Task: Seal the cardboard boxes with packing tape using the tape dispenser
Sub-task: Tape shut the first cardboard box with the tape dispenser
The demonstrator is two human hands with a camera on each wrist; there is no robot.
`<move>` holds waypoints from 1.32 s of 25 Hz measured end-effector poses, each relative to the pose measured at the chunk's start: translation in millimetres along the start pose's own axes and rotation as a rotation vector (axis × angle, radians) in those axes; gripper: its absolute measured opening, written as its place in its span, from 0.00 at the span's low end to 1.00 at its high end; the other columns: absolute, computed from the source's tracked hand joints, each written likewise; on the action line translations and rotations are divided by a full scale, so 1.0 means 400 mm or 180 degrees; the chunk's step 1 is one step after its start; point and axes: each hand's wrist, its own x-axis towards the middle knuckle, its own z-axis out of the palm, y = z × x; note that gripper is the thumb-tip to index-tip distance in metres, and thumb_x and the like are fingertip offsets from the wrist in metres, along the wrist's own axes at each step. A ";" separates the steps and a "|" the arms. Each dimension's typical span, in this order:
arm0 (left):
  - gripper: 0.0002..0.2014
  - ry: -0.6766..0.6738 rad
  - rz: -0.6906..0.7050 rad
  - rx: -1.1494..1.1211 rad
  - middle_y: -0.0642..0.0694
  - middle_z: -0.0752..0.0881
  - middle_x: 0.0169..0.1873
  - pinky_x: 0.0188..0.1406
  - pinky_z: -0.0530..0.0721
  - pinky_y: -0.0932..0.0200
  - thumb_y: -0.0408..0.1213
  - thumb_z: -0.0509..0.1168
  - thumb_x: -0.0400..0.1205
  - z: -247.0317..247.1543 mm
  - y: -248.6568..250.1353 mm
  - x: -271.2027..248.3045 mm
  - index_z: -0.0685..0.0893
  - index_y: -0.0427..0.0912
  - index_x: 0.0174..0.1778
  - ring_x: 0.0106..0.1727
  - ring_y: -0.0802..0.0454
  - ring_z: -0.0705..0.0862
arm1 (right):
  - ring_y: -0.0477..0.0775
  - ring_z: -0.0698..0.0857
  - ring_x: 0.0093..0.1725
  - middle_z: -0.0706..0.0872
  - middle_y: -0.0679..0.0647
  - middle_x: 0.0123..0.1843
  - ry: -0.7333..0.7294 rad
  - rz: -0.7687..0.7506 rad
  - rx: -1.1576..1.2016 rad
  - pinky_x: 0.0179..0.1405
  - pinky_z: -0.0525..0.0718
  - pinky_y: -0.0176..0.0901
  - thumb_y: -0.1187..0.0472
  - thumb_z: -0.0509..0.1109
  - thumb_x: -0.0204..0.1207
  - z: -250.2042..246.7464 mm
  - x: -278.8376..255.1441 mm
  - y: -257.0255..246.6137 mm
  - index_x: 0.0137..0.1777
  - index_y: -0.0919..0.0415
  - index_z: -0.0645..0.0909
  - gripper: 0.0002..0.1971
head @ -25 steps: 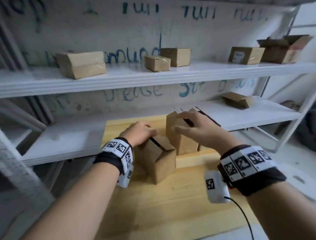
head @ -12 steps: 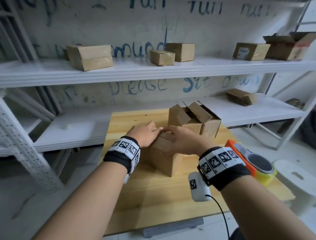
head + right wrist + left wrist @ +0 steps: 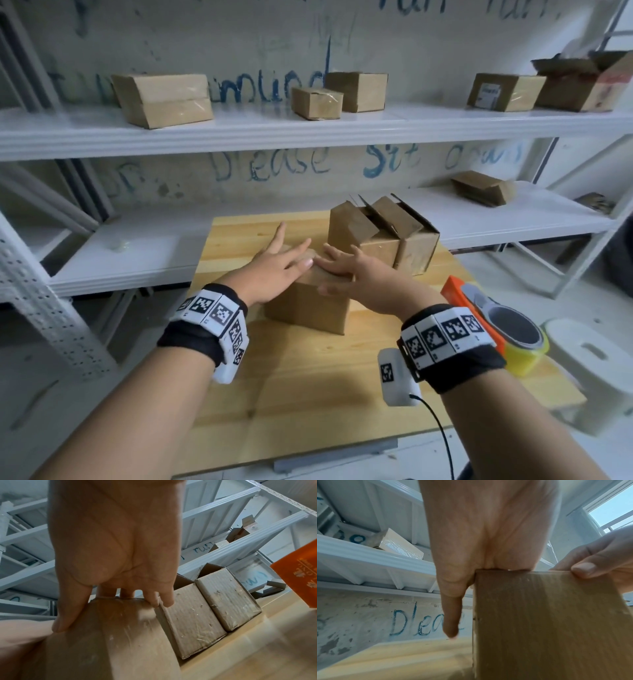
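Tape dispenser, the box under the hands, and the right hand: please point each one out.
tape dispenser (image 3: 513,329), head view, dark round hub.
box under the hands (image 3: 308,310), head view, front side wall.
right hand (image 3: 359,270), head view, back of hand.

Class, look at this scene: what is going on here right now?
A person presses both hands, left hand and right hand, flat on the closed flaps of a box on the table. Two boxes behind are open. The tape dispenser lies untouched at the right edge.
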 end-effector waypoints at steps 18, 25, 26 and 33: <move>0.49 -0.0409 0.0350 0.0186 0.68 0.45 0.84 0.80 0.67 0.56 0.54 0.71 0.82 -0.004 -0.028 -0.063 0.43 0.57 0.89 0.81 0.56 0.63 | 0.33 0.52 0.84 0.65 0.37 0.83 0.0520 -0.0376 0.0411 0.85 0.53 0.46 0.51 0.72 0.79 0.039 -0.050 0.042 0.80 0.47 0.71 0.29; 0.40 -0.0086 0.0638 -0.0358 0.69 0.36 0.86 0.79 0.56 0.63 0.52 0.73 0.79 0.025 -0.061 -0.089 0.60 0.67 0.85 0.84 0.64 0.54 | 0.31 0.48 0.84 0.63 0.34 0.84 0.0691 -0.0379 0.0438 0.81 0.50 0.39 0.50 0.71 0.81 0.064 -0.068 0.036 0.81 0.46 0.70 0.28; 0.40 -0.0077 0.0644 -0.0380 0.68 0.38 0.86 0.80 0.55 0.63 0.52 0.74 0.78 0.023 -0.062 -0.089 0.62 0.67 0.84 0.85 0.64 0.54 | 0.31 0.49 0.84 0.63 0.34 0.84 0.0674 -0.0369 0.0433 0.81 0.51 0.40 0.49 0.70 0.81 0.065 -0.071 0.033 0.81 0.46 0.70 0.29; 0.41 -0.0301 0.0314 -0.0011 0.65 0.49 0.87 0.82 0.64 0.53 0.56 0.77 0.75 -0.008 -0.047 -0.081 0.64 0.70 0.83 0.86 0.55 0.60 | 0.44 0.80 0.60 0.82 0.43 0.69 0.1297 0.0697 0.0176 0.59 0.75 0.40 0.48 0.68 0.81 -0.026 -0.140 0.079 0.73 0.49 0.79 0.21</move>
